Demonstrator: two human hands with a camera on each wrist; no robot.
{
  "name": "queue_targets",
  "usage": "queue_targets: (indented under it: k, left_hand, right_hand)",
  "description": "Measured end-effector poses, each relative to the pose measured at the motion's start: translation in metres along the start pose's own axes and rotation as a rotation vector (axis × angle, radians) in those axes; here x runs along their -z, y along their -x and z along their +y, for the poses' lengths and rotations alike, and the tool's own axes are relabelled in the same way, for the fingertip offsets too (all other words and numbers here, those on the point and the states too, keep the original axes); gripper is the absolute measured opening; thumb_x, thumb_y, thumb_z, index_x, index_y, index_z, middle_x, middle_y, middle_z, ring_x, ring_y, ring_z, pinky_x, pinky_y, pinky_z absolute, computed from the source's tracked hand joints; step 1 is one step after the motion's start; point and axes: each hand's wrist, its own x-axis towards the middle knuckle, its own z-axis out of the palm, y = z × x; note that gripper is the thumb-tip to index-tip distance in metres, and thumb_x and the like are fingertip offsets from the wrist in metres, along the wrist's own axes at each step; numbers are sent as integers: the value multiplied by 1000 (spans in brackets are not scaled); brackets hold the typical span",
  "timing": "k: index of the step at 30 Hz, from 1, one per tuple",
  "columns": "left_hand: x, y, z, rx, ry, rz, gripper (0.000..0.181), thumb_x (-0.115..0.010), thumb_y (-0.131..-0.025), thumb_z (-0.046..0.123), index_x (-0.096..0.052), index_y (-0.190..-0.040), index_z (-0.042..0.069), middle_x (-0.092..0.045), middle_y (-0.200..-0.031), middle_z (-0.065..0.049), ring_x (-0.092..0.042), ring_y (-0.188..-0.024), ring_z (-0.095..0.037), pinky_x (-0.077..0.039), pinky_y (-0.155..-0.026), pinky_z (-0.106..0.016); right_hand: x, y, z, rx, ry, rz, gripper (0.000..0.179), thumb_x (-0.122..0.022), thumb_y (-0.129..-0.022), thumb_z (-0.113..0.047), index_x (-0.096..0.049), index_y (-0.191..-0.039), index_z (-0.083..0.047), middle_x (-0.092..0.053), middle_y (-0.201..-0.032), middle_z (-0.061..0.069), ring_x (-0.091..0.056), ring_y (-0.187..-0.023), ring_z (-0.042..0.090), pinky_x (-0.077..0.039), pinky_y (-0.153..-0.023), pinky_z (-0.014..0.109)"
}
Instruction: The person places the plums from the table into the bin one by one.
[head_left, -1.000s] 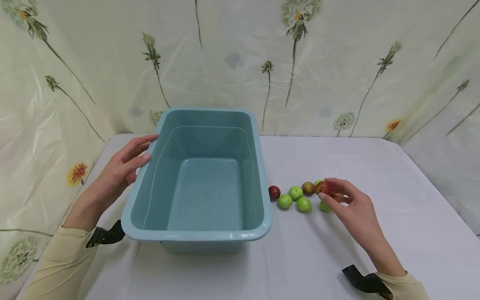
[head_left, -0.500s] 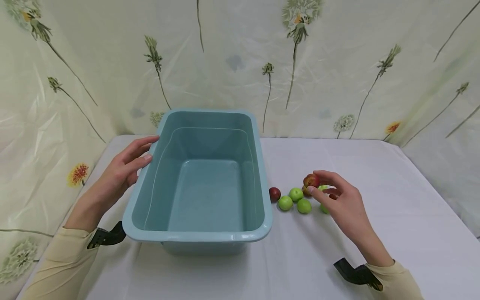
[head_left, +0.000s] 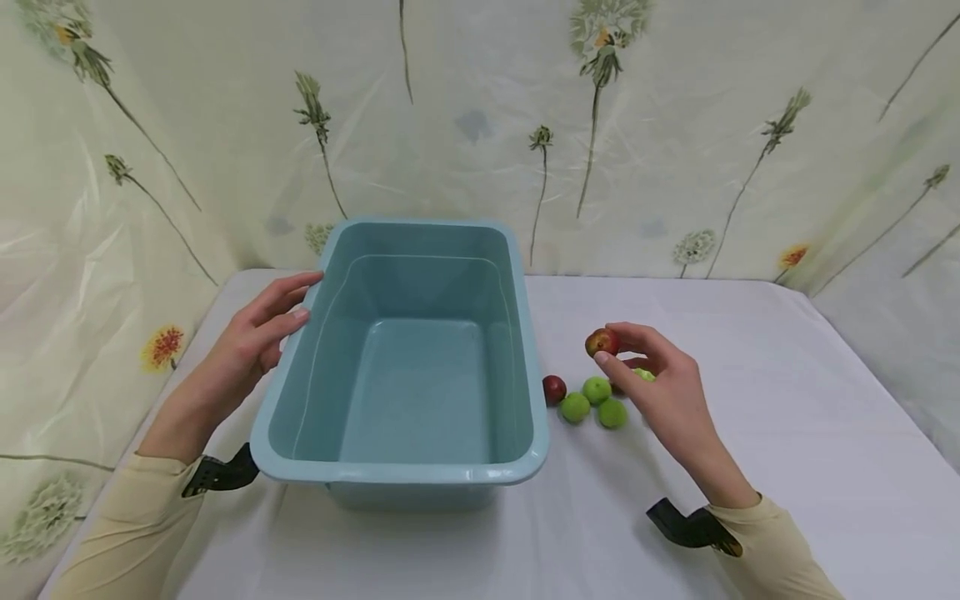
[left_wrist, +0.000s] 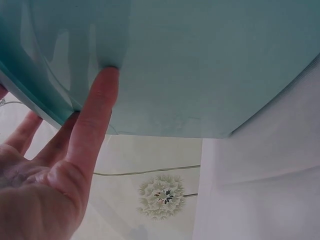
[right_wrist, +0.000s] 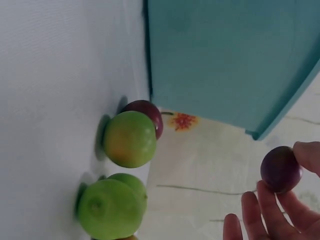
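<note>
No text, labels or numbers can be read.

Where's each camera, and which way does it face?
Head: worn on the head, facing forward and down at the blue tub; left hand, right hand, sleeves show.
Left wrist: on that wrist, facing the tub's outside; left hand shows.
Right wrist: likewise, facing green fruits and tub; right hand shows.
Head and right wrist share the held reddish fruit.

Glossy pale wall sheeting (head_left: 435,179), printed long-stemmed dandelions (head_left: 693,247), orange blooms (head_left: 162,347), white cloth-covered tabletop (head_left: 795,400)
</note>
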Motion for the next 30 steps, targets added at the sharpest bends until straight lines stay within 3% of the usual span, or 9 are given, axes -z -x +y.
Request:
queue_targets:
  k: [8, 15, 30]
  left_hand:
    - [-1, -1, -1, -5, -2, 2, 47, -45, -105, 26, -37, -151, 21, -35, -149, -11, -64, -102, -21, -57, -73, -35]
    - [-1, 0, -2, -9, 11, -1, 46, -44, -105, 25, -37, -151, 20, -35, -148, -10, -64, -99, -19, -57, -70, -34]
    - [-1, 0, -4, 10, -28, 17, 48, -44, -105, 29, -35, -152, 22, -32, -152, -10, -56, -116, -22, -55, -82, -34]
  right_hand:
    - [-7, -17, -3, 60, -58, 15, 36, -68, -95, -22, -62, -129, -13, -64, -115, 1, -60, -101, 16, -47, -84, 24]
    - [-12, -27, -12, 77, -131, 12, 37, -68, -95, -24, -62, -130, -16, -63, -117, 1, -60, -103, 17, -50, -81, 24]
    - [-23, -50, -37, 213, -220, 1, 36, -70, -93, -16, -64, -128, -12, -65, -114, 4, -61, -103, 19, -49, -87, 27]
